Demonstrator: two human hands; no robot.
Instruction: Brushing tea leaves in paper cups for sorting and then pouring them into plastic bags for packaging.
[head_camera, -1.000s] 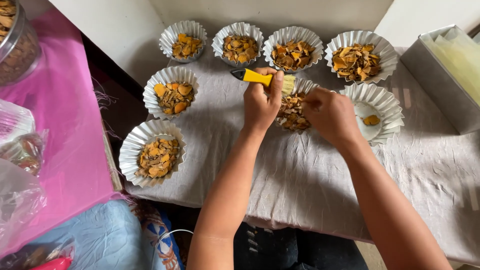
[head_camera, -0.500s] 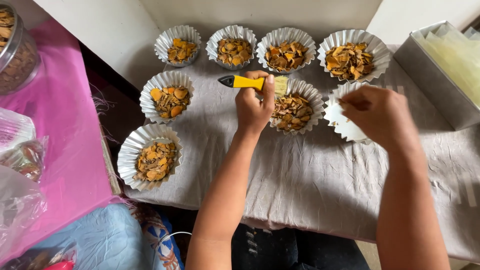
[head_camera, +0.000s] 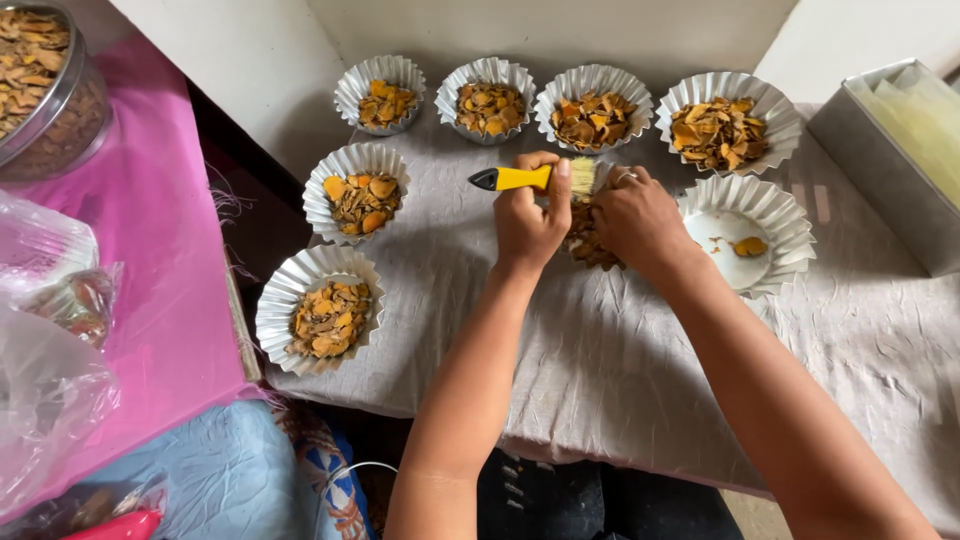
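Head view. The left hand (head_camera: 528, 222) is clamped around the yellow handle of a brush (head_camera: 535, 178), whose black handle tip points left and whose pale bristles point right, over a fluted foil cup (head_camera: 590, 245) of dried orange-brown chips on the cloth-covered surface (head_camera: 620, 360). The right hand (head_camera: 637, 222) rests curled on that cup, just beside the bristles; whether its fingers pinch anything cannot be told. The brush looks light, with a stiff handle best held mid-shaft. The cups seem thin and easily crushed. A nearly empty cup (head_camera: 745, 235) lies to the right; filled cups (head_camera: 485, 98) ring the rear.
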